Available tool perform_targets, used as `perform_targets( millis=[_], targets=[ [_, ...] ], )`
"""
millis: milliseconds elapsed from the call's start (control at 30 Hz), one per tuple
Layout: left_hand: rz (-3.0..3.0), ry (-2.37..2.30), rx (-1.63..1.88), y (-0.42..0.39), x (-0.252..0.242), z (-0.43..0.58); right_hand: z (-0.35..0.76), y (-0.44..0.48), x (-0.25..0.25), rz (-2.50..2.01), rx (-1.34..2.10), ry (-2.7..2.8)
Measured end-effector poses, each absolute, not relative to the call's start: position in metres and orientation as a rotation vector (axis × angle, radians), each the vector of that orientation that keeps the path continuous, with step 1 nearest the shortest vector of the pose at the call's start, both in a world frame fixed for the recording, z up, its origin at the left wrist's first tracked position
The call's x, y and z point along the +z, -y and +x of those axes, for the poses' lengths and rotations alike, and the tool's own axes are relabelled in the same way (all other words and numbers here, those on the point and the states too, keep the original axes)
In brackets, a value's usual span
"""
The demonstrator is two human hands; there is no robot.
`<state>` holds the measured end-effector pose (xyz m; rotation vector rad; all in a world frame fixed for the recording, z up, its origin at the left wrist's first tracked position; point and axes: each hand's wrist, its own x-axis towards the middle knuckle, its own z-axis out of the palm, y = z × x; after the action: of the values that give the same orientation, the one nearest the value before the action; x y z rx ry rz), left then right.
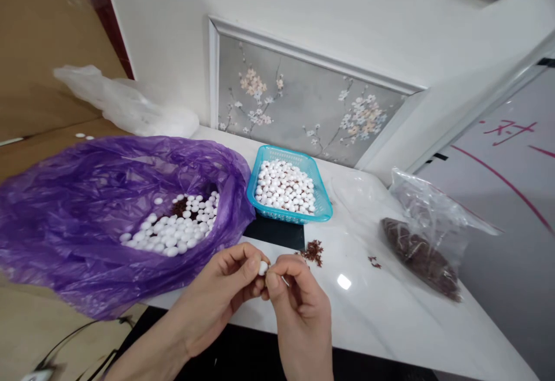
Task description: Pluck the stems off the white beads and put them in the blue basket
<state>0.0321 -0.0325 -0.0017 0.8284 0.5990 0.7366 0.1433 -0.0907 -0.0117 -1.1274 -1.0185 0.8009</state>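
Observation:
My left hand (pixel 234 277) pinches a small white ball (pixel 262 268) between thumb and finger, above the front of the table. Close against it is my right hand (pixel 297 300), its thumb and forefinger pressed together at the ball's side; whatever lies between those fingertips is too small to make out. Just beyond the right hand lies a small heap of reddish-brown bits (pixel 314 252). A turquoise basket (pixel 323 210) behind the hands holds many white balls (pixel 284 187), with brown bits showing among them. More white balls (pixel 173 233) and some brown bits lie in an open purple plastic bag (pixel 108 178) on the left.
A clear zip bag (pixel 427 213) of brown bits leans at the table's right, near a whiteboard (pixel 507 196). A few brown bits (pixel 374 262) lie on the white tabletop (pixel 368 306). Clear plastic film (pixel 130 103) sits at the back left by the wall.

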Motion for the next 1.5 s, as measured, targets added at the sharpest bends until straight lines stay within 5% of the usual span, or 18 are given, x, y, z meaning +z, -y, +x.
perform_targets(
  millis=[800,1500],
  targets=[
    [0.857,-0.665,0.77,0.034,-0.004,0.032,0.153,0.085,-0.023,-1.001,1.121,0.824],
    [1.336,-0.83,0.923,0.033,-0.015,0.027,0.186,0.097,-0.033,-1.155,0.84,0.762]
  ],
)
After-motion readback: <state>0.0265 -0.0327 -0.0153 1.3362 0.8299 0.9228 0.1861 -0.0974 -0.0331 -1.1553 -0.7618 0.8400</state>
